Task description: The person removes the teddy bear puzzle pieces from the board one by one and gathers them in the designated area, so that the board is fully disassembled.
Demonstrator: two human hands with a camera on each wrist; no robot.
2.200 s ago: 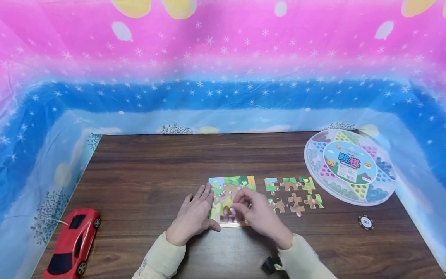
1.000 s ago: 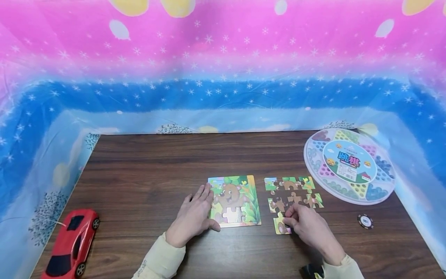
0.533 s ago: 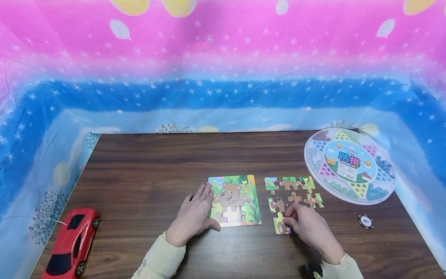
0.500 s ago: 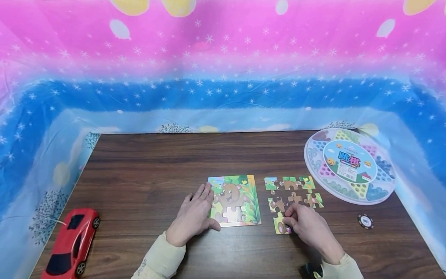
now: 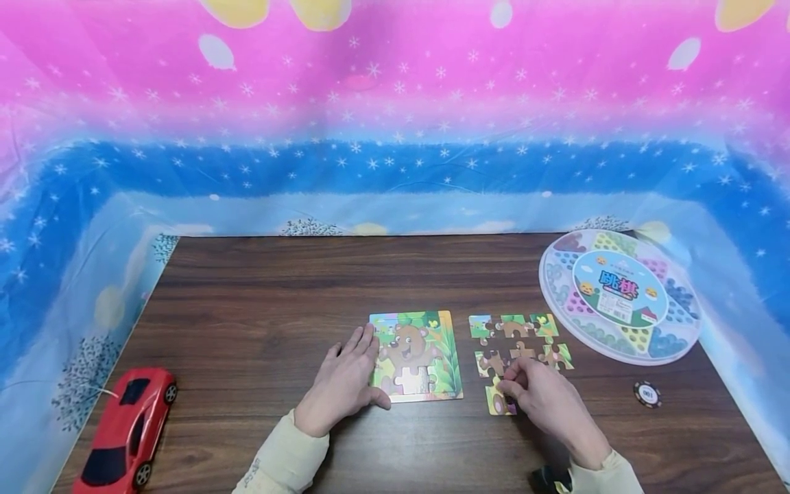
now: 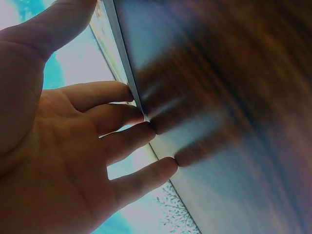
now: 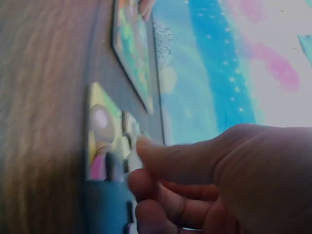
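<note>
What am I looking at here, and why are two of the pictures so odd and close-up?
There is no machine: a person with three small cameras works at a wooden table. The wide picture comes from a camera on the head, looking down. The two close-ups come from cameras on the wrists, so each mostly shows its own hand.

The left hand lies flat with straight fingers on the left edge of a bear jigsaw board, which has one empty slot. The right hand pinches a loose puzzle piece lying on the table; the right wrist view shows thumb and fingers on its edge. More loose pieces lie just beyond it.

Also on the table: a red toy car, a round Chinese checkers box and a poker chip.
</note>
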